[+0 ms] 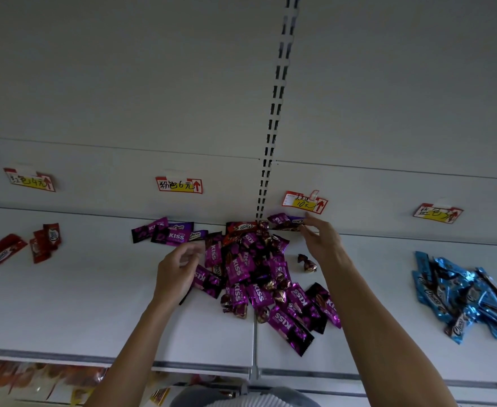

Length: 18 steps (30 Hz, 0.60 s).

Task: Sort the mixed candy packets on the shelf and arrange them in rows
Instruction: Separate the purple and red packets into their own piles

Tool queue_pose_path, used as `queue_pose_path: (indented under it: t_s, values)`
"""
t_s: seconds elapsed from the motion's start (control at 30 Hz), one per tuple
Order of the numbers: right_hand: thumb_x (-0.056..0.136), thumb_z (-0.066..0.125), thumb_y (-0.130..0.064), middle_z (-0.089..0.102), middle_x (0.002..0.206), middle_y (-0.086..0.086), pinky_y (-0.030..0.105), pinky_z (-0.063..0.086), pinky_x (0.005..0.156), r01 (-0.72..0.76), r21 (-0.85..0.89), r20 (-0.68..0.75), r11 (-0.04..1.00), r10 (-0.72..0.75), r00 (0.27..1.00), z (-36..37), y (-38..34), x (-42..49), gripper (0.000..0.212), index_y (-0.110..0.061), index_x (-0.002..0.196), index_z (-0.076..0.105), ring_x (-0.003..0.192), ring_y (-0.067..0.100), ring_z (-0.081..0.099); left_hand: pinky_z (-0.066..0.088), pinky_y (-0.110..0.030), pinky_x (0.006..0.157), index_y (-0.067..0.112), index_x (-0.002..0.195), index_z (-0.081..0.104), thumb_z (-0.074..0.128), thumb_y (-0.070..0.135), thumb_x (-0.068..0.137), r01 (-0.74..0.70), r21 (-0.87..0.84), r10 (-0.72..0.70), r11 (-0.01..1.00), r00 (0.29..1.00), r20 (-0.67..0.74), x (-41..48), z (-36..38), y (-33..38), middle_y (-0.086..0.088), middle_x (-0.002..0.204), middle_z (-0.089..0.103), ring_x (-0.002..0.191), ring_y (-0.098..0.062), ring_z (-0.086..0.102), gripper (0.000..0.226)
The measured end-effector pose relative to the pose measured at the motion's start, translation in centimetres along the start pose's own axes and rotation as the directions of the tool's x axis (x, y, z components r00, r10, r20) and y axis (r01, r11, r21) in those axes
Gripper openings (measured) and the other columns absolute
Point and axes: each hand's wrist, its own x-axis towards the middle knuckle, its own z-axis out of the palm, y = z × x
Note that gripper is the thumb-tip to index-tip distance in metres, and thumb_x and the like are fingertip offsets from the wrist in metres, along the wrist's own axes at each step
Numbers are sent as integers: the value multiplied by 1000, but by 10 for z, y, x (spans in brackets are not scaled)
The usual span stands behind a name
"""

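Nearest you, the mixed pile (259, 289) of purple and brown candies sprawls on the shelf (94, 304). Your left hand (176, 271) hovers at its 9 o'clock edge, fingers loosely curled, empty. Blue packets (461, 295) lie at 3 o'clock and red packets (44, 242) at 9. Farther back, at 1 o'clock, your right hand (320, 239) meets a purple packet (281, 220); whether it pinches or only touches, I cannot tell.

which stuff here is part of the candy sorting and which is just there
Job: mixed pile; purple packets at the back; red packets; blue packets; price labels; left hand; right hand, pinching the packet by the upright.
Just there: slotted upright; goods on the lower shelf.
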Motion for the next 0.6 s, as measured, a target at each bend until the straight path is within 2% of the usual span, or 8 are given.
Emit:
queue_pose_path:
  t_s: [0.13,0.27,0.37,0.43,0.5,0.53,0.6]
  values:
    - [87,50,13,61,87,10,29,34,109,6,-1,-6,1000,-6,1000,1,1,-2,22,-3,76,60,117,25,53,37,-8,77,16,102,65,51,6,92,4,5,-4,1000,1000,-1,3,-2,-1,7,99,64,92,0,55,20]
    - [86,52,11,61,84,9,31,36,108,47,-94,-28,994,-50,998,0,2,-1,20,-3,74,60,113,26,55,36,-6,73,18,101,64,51,7,92,4,9,-4,1000,1000,3,4,-1,-2,11,97,62,90,10,51,19]
    - [85,55,9,61,81,7,35,38,107,81,-185,-41,979,-90,995,1,4,-4,22,-7,70,61,113,30,57,37,-6,73,19,101,64,51,7,92,1,4,-1,1000,1000,7,4,0,-2,11,97,62,90,10,51,20]
    - [84,55,9,62,77,9,36,39,106,79,-188,-41,979,-88,995,-5,3,-1,36,-10,56,68,107,30,59,37,-5,73,19,101,64,51,8,92,2,2,-2,1000,1000,7,5,0,-3,11,97,62,90,10,51,20]
    - [86,53,5,59,79,6,43,36,108,102,-283,37,954,-95,995,-6,1,-2,50,-18,45,69,113,39,54,36,-5,72,19,102,65,51,8,93,1,8,-1,1000,1000,6,6,0,-2,11,97,62,90,11,51,19]
    - [86,54,5,60,82,9,43,36,108,89,-282,15,955,-88,996,-8,2,0,46,-17,48,70,114,39,54,36,-5,72,18,102,65,51,9,93,-1,11,1,1000,1000,6,6,0,-2,10,98,62,89,10,51,19]
    - [82,60,7,65,89,16,37,40,106,58,-226,-29,972,-67,997,-10,6,-5,27,-7,61,69,105,28,60,36,-5,72,18,102,65,51,9,93,-1,11,1,1000,1000,8,8,1,-2,9,98,62,89,7,51,19]
